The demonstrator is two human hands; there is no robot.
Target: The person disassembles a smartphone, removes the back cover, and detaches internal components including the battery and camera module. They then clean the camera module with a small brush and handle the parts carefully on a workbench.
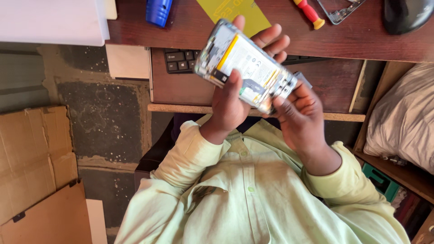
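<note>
A: Where's the opened phone (246, 68)?

B: In the air, over the desk's (352, 43) near edge, above the keyboard (181, 61). Back cover off, battery facing up.

A: Grip?

B: Left hand (233, 97) grasps it, thumb across the battery. Right hand (300, 115) clasps the lower end, fingertips on the edge.

A: Anything nearby?

B: Red-yellow screwdriver (309, 12), yellow card (233, 13), blue object (158, 11) along the far edge.
</note>
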